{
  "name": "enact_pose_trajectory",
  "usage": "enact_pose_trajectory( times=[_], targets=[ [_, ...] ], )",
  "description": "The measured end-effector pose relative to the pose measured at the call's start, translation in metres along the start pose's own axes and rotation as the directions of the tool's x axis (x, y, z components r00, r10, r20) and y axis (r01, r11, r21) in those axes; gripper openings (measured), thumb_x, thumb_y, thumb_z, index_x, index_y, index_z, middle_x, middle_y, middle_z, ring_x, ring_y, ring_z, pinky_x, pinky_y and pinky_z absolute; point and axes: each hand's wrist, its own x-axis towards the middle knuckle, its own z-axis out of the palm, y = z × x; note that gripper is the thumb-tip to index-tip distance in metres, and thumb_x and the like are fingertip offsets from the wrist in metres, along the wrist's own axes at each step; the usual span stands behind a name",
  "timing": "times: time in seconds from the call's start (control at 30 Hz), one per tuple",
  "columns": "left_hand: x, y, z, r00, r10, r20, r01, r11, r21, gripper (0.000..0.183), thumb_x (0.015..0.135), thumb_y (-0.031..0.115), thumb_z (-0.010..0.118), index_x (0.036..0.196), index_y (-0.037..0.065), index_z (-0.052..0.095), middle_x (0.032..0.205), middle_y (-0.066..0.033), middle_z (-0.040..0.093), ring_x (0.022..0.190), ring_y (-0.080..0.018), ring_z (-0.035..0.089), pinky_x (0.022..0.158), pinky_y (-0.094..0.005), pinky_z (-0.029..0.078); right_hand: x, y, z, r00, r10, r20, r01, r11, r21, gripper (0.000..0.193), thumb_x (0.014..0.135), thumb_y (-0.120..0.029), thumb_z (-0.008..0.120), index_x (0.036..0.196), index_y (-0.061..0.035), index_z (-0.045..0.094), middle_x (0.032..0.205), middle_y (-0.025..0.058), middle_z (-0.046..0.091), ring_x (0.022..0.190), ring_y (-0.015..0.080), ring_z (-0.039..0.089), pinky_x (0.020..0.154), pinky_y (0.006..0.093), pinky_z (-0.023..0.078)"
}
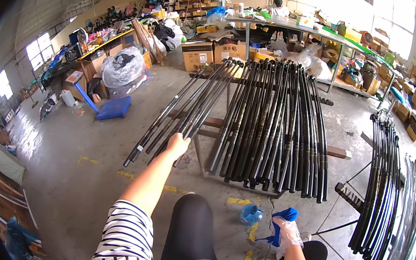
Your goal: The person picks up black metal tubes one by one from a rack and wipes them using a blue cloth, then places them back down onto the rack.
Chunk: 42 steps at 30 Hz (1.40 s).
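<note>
Long, slim black rods [269, 132] lie side by side on a low metal rack, thicker at the near end. A looser group of rods [169, 112] lies to their left, some with small white labels. My bare left hand [179, 145] is closed round the near part of one black rod in that group. On my right hand [286, 229] is a clear plastic glove. Its fingers grip a bright blue cloth [286, 214], low in front of my right knee. A blue-tinted clear plastic bottle [251, 215] stands on the floor just left of the cloth.
More black rods [378, 190] rest on a second rack at right, beside plastic-wrapped rods [408, 219]. A blue platform scale [114, 108] and a stuffed plastic bag [122, 71] stand at left. Cardboard boxes [197, 57] and a long workbench [302, 26], with a person [279, 8] behind it, are farther back.
</note>
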Motion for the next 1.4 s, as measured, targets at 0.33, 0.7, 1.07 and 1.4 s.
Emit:
enact_pose_trajectory(
  times=[0.33,0.7,1.07,1.4],
  targets=[
    [-0.103,0.028,-0.038,0.958,0.272,-0.089,-0.286,0.912,-0.293,0.032,0.084,0.030,0.060,0.084,-0.001,0.055,0.060,-0.0176,0.056,0.055,-0.0309,0.057,0.052,-0.0399,0.042,-0.056,-0.025,0.003,0.997,0.010,-0.079,0.002,0.988,0.154,0.025,0.079,-0.028,0.066,0.090,-0.0091,0.054,0.069,0.0039,0.055,0.054,0.0182,0.051,0.048,0.0312,0.041],
    [-0.262,-0.055,-0.048,0.906,0.334,0.259,-0.259,0.923,-0.285,0.039,0.074,0.021,0.068,0.055,-0.003,0.044,0.044,-0.0096,0.036,0.044,-0.0123,0.033,0.043,-0.0366,0.031,-0.060,-0.205,-0.051,0.851,-0.525,0.003,0.390,0.636,0.666,0.044,0.087,-0.034,0.058,0.117,-0.0026,0.049,0.112,0.0127,0.057,0.103,0.0273,0.056,0.090,0.0439,0.045],
    [-0.299,-0.129,-0.104,0.895,0.383,0.228,-0.409,0.909,0.082,0.022,0.075,0.020,0.064,0.065,0.001,0.060,0.059,-0.0198,0.055,0.054,-0.0392,0.052,0.052,-0.0422,0.042,-0.082,-0.344,-0.194,0.585,-0.811,0.008,0.511,0.376,0.773,0.023,0.084,-0.026,0.062,0.080,-0.0053,0.053,0.058,-0.0032,0.046,0.047,0.0056,0.043,0.044,0.0181,0.036],
    [-0.272,-0.091,-0.077,0.892,0.289,0.347,-0.300,0.954,-0.024,0.036,0.074,0.022,0.067,0.058,-0.004,0.049,0.045,-0.0153,0.037,0.042,-0.0151,0.035,0.044,-0.0375,0.034,-0.122,-0.338,-0.116,0.537,-0.808,-0.243,0.727,0.297,0.619,0.025,0.077,-0.011,0.063,0.068,-0.0113,0.040,0.055,-0.0011,0.041,0.044,0.0060,0.041,0.041,0.0181,0.035]
  ],
)
